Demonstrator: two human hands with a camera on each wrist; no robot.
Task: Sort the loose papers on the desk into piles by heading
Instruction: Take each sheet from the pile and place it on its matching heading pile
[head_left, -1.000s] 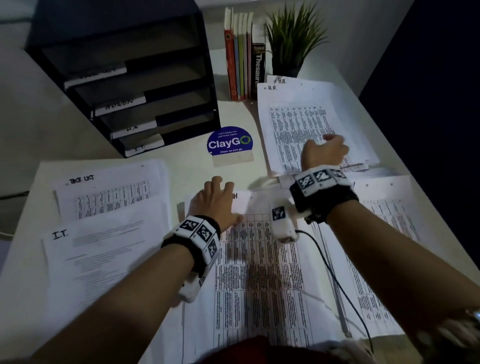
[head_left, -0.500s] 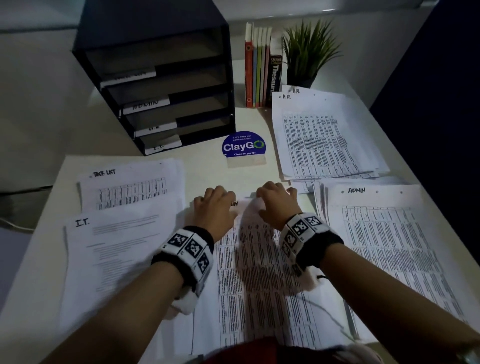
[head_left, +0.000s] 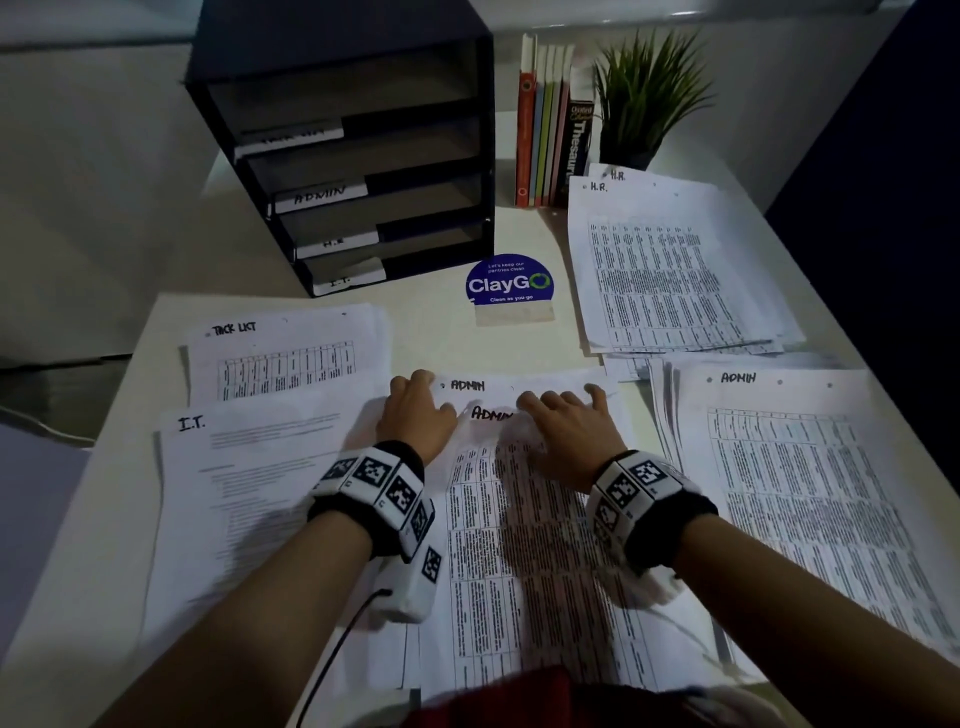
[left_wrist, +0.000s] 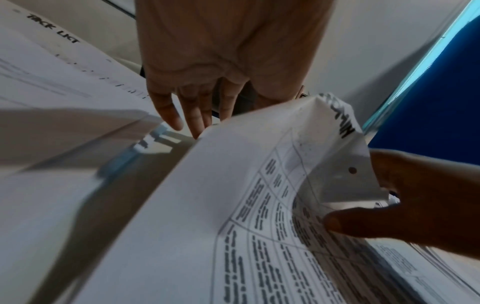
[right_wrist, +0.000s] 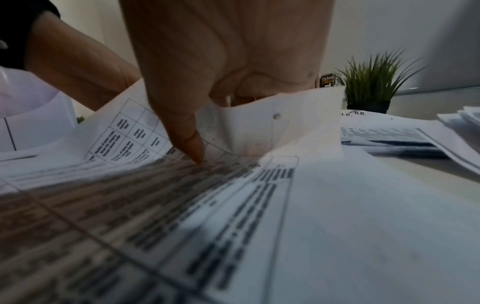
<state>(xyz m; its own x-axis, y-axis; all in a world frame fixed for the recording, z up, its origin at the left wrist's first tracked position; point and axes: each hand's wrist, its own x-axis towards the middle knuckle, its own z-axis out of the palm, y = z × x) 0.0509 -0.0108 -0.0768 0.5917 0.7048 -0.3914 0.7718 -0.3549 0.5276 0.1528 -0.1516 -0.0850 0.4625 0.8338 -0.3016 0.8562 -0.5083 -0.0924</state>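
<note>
Loose printed sheets lie stacked in front of me. The top ADMIN sheet (head_left: 519, 545) has its upper edge curled up off the stack. My right hand (head_left: 566, 421) pinches that edge: the thumb (right_wrist: 192, 142) lies on the printed face and the fingers are tucked behind the raised ADMIN sheet (right_wrist: 272, 123). A second sheet headed ADMIN (head_left: 467, 385) shows beneath it. My left hand (head_left: 415, 410) rests flat at the stack's upper left corner, fingers (left_wrist: 194, 107) straight. The sorted piles are TASK LIST (head_left: 285, 353), I.T. (head_left: 249, 478), H.R. (head_left: 670, 270) and ADMIN (head_left: 800, 467).
A black tray organiser (head_left: 363, 171) with labelled shelves stands at the back. Beside it are upright books (head_left: 550, 124) and a potted plant (head_left: 644, 98). A blue ClayGo sign (head_left: 509, 286) stands mid-desk. The desk edge drops off at the right, and a cable (head_left: 332, 660) trails from my left wrist.
My right hand came back from the H.R. pile to the centre stack and took hold of the top ADMIN sheet's upper edge, which now curls up. The left hand stayed put.
</note>
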